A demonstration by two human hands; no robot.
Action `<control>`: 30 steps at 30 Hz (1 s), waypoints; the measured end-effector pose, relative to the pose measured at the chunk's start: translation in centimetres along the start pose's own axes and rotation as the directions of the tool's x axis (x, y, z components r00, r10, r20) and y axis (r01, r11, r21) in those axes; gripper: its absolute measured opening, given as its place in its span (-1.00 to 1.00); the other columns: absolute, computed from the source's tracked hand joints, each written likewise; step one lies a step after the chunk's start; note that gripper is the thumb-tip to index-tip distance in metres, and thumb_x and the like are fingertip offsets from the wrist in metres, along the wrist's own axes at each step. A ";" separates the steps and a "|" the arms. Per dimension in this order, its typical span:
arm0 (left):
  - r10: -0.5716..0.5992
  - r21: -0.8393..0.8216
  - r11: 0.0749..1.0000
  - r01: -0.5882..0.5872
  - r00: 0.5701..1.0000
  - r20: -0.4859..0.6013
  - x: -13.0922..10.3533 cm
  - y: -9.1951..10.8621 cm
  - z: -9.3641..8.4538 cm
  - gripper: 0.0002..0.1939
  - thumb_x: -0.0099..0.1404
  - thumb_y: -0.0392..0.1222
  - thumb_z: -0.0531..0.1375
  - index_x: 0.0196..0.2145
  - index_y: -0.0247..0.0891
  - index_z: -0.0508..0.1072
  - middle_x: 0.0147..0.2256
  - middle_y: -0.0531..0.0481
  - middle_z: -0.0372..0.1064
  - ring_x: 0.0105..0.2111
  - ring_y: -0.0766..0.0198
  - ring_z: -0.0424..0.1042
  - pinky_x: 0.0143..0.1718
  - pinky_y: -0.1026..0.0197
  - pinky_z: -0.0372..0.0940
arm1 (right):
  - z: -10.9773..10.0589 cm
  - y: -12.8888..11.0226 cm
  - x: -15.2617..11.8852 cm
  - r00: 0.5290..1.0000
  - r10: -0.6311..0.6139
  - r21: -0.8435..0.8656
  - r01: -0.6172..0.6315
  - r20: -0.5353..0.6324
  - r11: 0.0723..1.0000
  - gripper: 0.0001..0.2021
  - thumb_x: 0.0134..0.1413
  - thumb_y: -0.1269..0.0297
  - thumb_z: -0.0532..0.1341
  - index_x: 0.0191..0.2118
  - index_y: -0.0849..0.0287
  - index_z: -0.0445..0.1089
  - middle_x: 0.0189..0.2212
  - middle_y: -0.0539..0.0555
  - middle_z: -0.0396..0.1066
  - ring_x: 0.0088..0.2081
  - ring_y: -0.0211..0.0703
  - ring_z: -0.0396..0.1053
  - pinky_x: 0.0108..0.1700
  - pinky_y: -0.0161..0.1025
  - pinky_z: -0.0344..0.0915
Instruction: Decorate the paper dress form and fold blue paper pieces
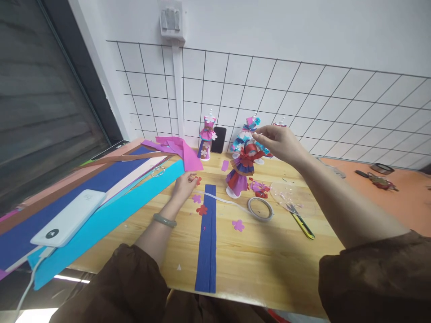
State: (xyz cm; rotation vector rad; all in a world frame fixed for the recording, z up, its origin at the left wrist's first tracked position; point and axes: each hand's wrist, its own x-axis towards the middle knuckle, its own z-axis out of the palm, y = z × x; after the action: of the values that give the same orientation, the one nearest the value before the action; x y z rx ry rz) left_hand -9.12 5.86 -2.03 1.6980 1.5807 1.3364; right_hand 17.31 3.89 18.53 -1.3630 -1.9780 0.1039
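My left hand (184,186) is closed in a pinch above the table, with a small red paper flower (198,181) at its fingertips. Raised in front of a blue-and-white paper dress on a stand (237,144), my right hand (276,140) has thumb and finger pinched together; what they hold, if anything, is too small to name. Below it stands a red-and-purple paper dress (237,181). Loose flowers lie near my left hand: a red one (202,210) partly on a dark blue paper strip (206,251), and a pink one (238,225) farther right.
A tape roll (260,209) trails a white strip leftward. Beside it lie a yellow-and-black cutter (302,224) and a clear plastic piece (283,193). Coloured paper strips (134,197) and a white power bank (69,218) cover the left side. A phone (219,140) leans against the wall near a pink dress (208,130).
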 end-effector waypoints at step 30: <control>0.080 0.560 0.828 -0.032 0.995 -0.062 0.8 0.1 -2.8 -0.81 0.09 -0.23 0.08 -0.46 -0.27 0.49 -0.32 -0.18 0.38 -0.24 0.10 0.31 -0.15 0.14 0.13 | 16.1 0.2 -11.0 0.874 -0.145 -0.394 0.350 0.463 0.850 -0.77 0.13 0.40 -0.06 -0.22 0.22 0.32 -0.32 0.19 0.32 -0.34 -0.15 0.31 -0.39 -0.31 0.15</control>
State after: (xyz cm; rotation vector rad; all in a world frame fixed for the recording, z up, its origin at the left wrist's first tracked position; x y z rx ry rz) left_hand -11.58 5.81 -0.55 2.0508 2.1412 1.0313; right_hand 9.85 -0.15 0.96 -1.4372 -2.6632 -0.2462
